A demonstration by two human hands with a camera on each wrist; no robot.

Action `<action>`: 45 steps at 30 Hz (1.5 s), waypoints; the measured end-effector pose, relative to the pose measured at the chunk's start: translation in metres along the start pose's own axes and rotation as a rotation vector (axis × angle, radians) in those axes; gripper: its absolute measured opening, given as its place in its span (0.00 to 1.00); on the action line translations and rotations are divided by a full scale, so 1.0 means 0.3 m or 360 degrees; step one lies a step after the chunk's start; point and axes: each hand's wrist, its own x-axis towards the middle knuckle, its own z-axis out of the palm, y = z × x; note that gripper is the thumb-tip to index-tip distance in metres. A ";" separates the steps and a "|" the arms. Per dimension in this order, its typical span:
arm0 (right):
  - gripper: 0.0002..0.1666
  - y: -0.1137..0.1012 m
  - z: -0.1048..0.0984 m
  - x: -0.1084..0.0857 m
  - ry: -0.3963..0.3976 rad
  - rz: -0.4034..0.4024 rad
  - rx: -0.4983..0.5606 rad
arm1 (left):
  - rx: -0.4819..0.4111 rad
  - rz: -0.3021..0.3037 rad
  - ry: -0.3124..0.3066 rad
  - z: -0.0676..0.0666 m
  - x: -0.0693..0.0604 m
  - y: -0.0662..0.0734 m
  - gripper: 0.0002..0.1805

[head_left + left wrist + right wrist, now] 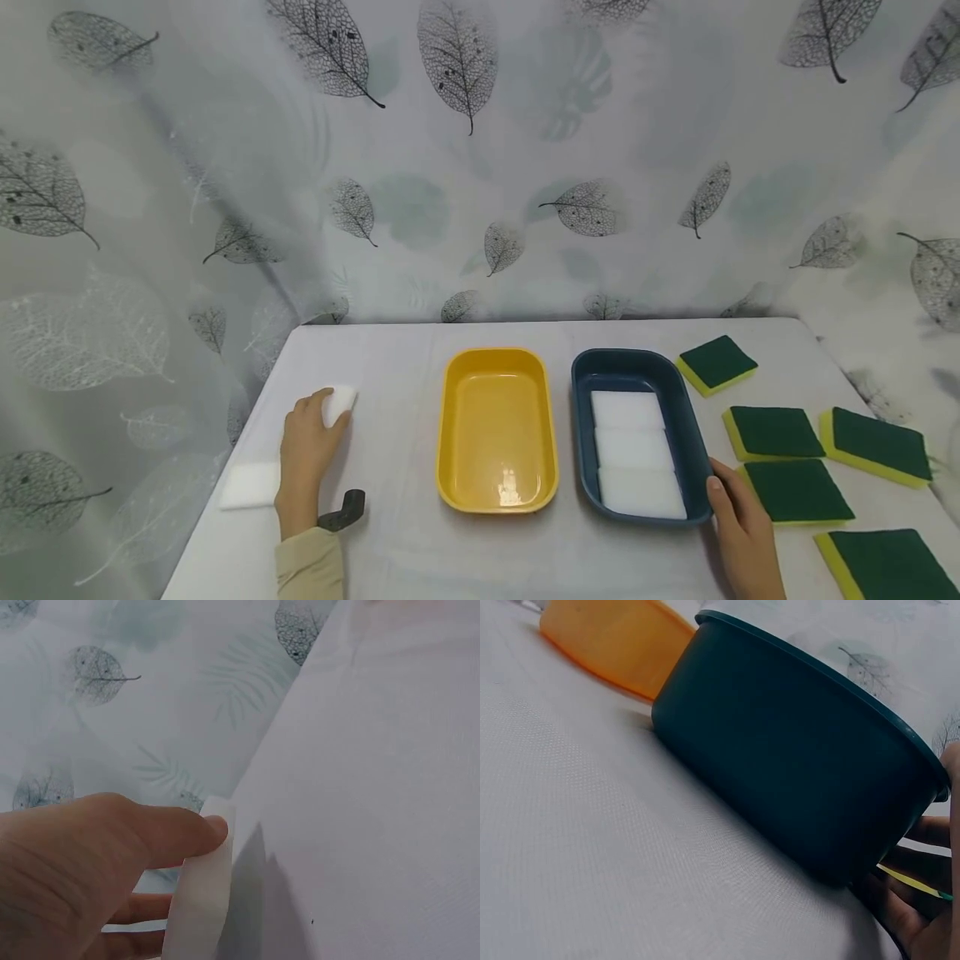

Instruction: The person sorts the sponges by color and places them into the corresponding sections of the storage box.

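My left hand (309, 442) pinches a white sponge (341, 402) at the table's left side. In the left wrist view the thumb lies on one face of the white sponge (201, 892), fingers behind it. Another white sponge (250, 486) lies beside the left wrist. My right hand (744, 525) grips the right side of a dark blue tray (693, 442), near its front corner. Three white sponges (636, 450) lie in a column inside that tray. In the right wrist view, fingers (922, 862) show by the dark blue tray's outer wall (780, 750).
A yellow tray (497, 433) with nothing in it stands left of the blue one. Several green-and-yellow scouring sponges (776, 432) lie right of the blue tray. A dark strap piece (345, 510) sits at the left wrist. Leaf-patterned curtains (465, 167) surround the white table (405, 550).
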 end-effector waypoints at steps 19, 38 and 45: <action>0.36 -0.005 -0.013 0.000 0.0010 -0.0028 -0.0006 | -0.0230 -0.0033 -0.0039 -0.012 0.009 0.047 0.37; 0.37 -0.006 -0.014 -0.004 -0.0035 0.0022 -0.0041 | -0.0949 -0.0008 -0.0127 -0.051 -0.007 0.136 0.32; 0.35 0.002 -0.003 0.005 -0.0002 -0.0049 -0.0009 | -0.1061 0.0030 -0.0166 -0.048 -0.008 0.166 0.29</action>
